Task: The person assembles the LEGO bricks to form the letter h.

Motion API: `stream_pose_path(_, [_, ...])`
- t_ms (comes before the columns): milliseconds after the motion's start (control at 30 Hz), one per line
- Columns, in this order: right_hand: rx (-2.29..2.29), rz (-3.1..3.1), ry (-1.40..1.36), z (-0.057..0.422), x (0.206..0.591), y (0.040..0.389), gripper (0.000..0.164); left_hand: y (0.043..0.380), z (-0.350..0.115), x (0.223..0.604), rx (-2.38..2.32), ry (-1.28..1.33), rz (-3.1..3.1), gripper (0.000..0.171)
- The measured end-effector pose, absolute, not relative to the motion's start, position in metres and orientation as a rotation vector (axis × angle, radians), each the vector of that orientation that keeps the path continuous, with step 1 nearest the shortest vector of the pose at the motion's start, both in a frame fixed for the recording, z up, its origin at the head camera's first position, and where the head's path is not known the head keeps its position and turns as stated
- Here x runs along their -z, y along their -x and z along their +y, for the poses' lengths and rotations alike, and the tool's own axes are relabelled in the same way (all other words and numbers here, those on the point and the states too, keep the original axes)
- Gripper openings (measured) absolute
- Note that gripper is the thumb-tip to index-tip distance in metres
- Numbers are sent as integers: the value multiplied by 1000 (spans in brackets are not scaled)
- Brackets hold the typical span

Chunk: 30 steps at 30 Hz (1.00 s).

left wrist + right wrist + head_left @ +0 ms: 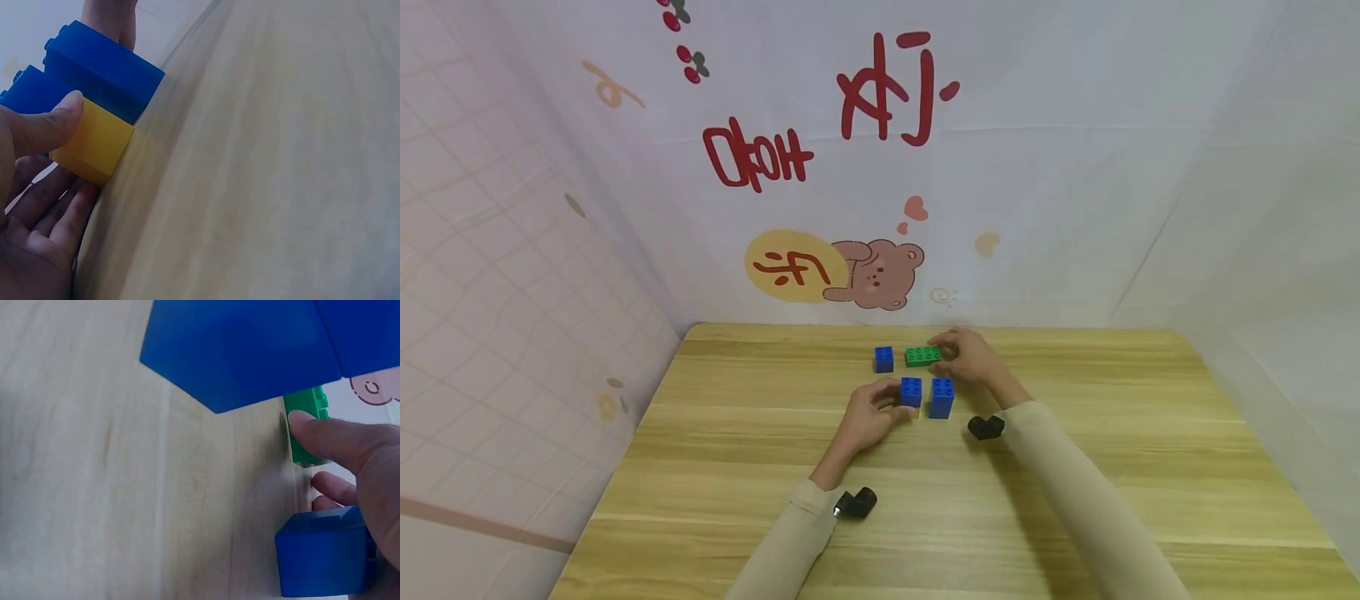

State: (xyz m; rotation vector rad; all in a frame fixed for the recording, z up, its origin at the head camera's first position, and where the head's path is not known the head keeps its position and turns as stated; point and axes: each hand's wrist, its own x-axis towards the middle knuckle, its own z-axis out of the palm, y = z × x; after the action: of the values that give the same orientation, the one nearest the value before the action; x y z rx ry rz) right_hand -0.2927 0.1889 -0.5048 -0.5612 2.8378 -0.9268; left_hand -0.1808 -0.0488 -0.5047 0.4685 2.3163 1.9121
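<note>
My left hand grips a small stack of toy building bricks, a blue brick on top of a yellow brick. Its thumb lies across one side, the fingers round the other. The yellow base sits at the tabletop. Just right of it stands a tall blue stack, a seam across it in the right wrist view. Behind, my right hand pinches the right end of a flat green brick, thumb on its near side. Another blue brick is close under this hand, hidden in the head view.
A small blue brick stands left of the green brick, near the back of the wooden table. A white printed cloth rises behind the back edge. Black wrist devices are worn at both sleeves.
</note>
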Motion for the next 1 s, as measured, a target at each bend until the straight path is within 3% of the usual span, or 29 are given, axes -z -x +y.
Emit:
stream_pose_path(367, [869, 2892, 567, 187, 499, 292, 36, 182, -47, 504, -1922, -454, 2298, 31])
stream_pose_path(1000, [1074, 2920, 518, 196, 482, 279, 38, 195, -51, 534, -1887, -415, 2316, 32])
